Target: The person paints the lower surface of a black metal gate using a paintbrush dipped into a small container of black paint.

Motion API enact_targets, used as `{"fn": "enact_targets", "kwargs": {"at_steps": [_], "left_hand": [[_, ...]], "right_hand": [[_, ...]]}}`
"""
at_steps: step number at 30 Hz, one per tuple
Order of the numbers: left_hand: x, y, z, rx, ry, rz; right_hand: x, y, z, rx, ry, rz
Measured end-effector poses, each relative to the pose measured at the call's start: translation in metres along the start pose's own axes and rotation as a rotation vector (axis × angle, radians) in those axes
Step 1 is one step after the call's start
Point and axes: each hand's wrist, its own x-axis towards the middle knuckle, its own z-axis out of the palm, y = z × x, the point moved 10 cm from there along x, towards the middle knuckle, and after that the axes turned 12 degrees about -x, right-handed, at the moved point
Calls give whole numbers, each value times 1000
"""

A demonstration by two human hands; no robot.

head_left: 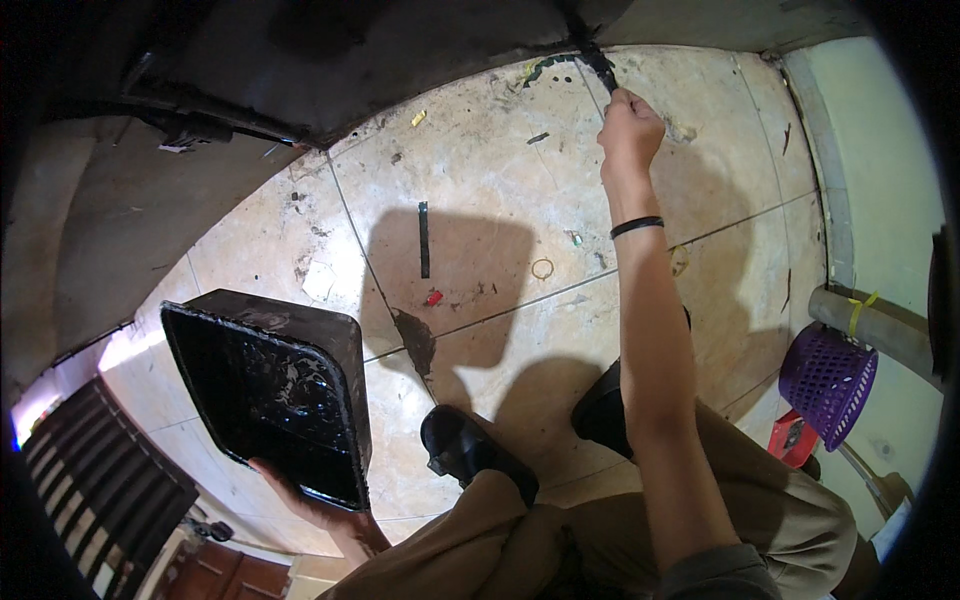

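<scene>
My left hand (318, 510) grips the lower rim of a black rectangular plastic tub (285, 318). The tub is tilted so that its inside shows, with glossy dark smears on the bottom. My right arm reaches far forward, and its hand (631, 135) is closed round the handle of a dark paintbrush (601, 70). The brush's far end meets the lower edge of a large dark panel (440, 50); its bristles blend into the dark there. Black blobs and a yellow scrap lie on the floor beside it.
Litter dots the tiled floor (480, 180): a dark strip (424, 240), a red scrap (433, 298) and a ring (542, 268). A purple basket (826, 385) and a rolled sheet (880, 325) stand at right. A dark slatted rack (110, 480) is at lower left. My shoes (470, 450) are below.
</scene>
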Motion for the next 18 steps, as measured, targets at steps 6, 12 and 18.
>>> {"fn": "enact_targets", "kwargs": {"at_steps": [6,12,18], "left_hand": [[5,0,-13,31,41,22],[5,-3,4,-27,-29,-14],[5,3,-5,31,-13,59]], "right_hand": [[-14,-24,-14,239,-91,32],[16,-14,-8,-70,32,-179],[-14,-24,-30,72,-30,104]]}}
